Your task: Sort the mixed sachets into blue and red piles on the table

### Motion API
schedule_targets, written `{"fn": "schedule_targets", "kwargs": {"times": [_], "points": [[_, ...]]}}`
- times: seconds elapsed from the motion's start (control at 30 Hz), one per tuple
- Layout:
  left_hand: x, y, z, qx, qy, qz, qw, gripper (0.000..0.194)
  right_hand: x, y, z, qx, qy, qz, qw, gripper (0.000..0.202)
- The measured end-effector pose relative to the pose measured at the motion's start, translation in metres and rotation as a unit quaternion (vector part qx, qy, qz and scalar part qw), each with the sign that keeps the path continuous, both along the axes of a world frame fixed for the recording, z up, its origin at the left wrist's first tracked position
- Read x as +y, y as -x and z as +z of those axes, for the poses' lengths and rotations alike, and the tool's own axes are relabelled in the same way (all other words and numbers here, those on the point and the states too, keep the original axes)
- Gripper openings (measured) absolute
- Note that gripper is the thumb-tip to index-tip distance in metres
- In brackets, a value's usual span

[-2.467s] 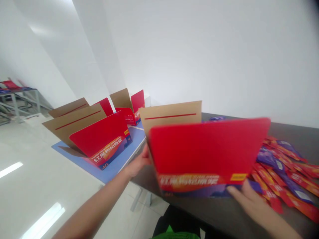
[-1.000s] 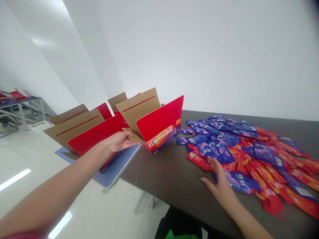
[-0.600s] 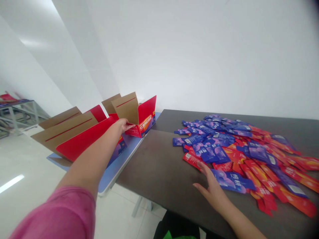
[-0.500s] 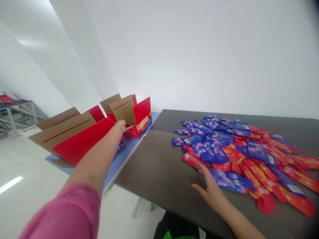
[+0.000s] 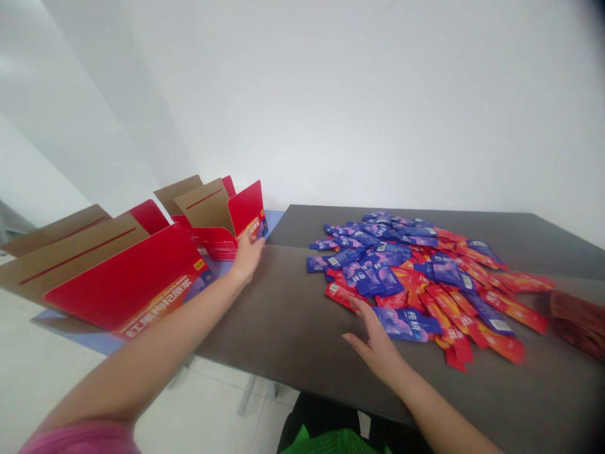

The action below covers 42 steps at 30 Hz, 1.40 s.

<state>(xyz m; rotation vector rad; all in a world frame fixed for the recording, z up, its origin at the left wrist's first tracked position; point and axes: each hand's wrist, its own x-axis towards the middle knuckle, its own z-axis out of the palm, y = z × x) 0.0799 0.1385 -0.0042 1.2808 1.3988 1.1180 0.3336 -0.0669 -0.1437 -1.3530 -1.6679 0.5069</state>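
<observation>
My left hand (image 5: 249, 257) is over the table's left edge, in front of the farther red carton (image 5: 215, 239). Its fingers look loosely apart with nothing seen in them; some are turned away from view. My right hand (image 5: 380, 350) hovers low over the table, thumb and fingers spread and empty. Just beyond its fingertips lies a heap of flat packets. A purple-blue packet (image 5: 401, 323) is nearest, beside a red packet (image 5: 343, 294). Blue packets mostly cover the heap's far left, red-orange ones its near right.
A second open red carton (image 5: 127, 271) stands nearer on the left, flaps up, beside the dark table (image 5: 283, 315). Both cartons rest on a lower blue surface (image 5: 101, 342). A brown-red bundle (image 5: 579, 321) lies at the right. A white wall rises behind.
My left hand has drawn back from the farther carton's opening toward the right and the table. The view has turned right, bringing the brown-red bundle in. My right hand stays spread near the packets.
</observation>
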Motion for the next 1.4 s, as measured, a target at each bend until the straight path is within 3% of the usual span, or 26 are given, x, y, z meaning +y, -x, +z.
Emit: {"fn": "schedule_targets", "kwargs": {"times": [0.03, 0.1, 0.2, 0.37, 0.5, 0.63, 0.83, 0.97, 1.07, 1.2, 1.27, 1.33, 1.4], "points": [[-0.012, -0.011, -0.012, 0.021, -0.016, -0.024, 0.999, 0.057, -0.002, 0.000, 0.004, -0.012, -0.012, -0.011, 1.000, 0.065], [-0.035, -0.034, -0.037, 0.136, -0.051, -0.158, 0.977, 0.058, -0.008, -0.007, 0.011, -0.048, -0.034, -0.037, 0.998, 0.061], [-0.060, -0.067, -0.070, 0.267, -0.133, -0.295, 0.908, 0.058, -0.018, -0.036, 0.016, -0.121, -0.054, -0.101, 0.986, 0.057], [-0.078, -0.124, -0.109, 0.412, -0.233, -0.316, 0.822, 0.056, -0.035, -0.116, 0.000, -0.242, -0.048, -0.266, 0.932, 0.059], [-0.087, -0.156, -0.126, 0.461, -0.243, -0.327, 0.788, 0.061, -0.040, -0.147, -0.018, -0.312, 0.019, -0.269, 0.911, 0.058], [-0.085, -0.164, -0.133, 0.479, -0.232, -0.320, 0.784, 0.065, -0.019, -0.144, -0.023, -0.330, 0.035, -0.249, 0.910, 0.059], [-0.057, -0.165, -0.126, 0.498, -0.211, -0.298, 0.787, 0.063, 0.038, -0.138, -0.009, -0.337, 0.050, -0.228, 0.912, 0.060], [-0.060, -0.169, -0.118, 0.474, -0.234, -0.222, 0.819, 0.057, 0.054, -0.140, 0.001, -0.322, 0.067, -0.207, 0.922, 0.063], [-0.090, -0.171, -0.114, 0.405, -0.268, -0.153, 0.861, 0.050, 0.042, -0.149, 0.004, -0.311, 0.052, -0.191, 0.930, 0.068], [-0.143, -0.175, -0.114, 0.381, -0.180, -0.194, 0.886, 0.056, 0.007, -0.183, 0.005, -0.290, 0.005, -0.185, 0.939, 0.063], [-0.160, -0.181, -0.114, 0.404, -0.134, -0.214, 0.879, 0.072, -0.015, -0.213, 0.008, -0.294, 0.025, -0.251, 0.922, 0.055], [-0.168, -0.187, -0.113, 0.418, -0.119, -0.219, 0.874, 0.084, -0.037, -0.249, 0.013, -0.295, 0.084, -0.368, 0.878, 0.048], [-0.168, -0.193, -0.113, 0.414, -0.104, -0.218, 0.878, 0.089, -0.058, -0.285, 0.019, -0.283, 0.115, -0.441, 0.844, 0.049]]}}
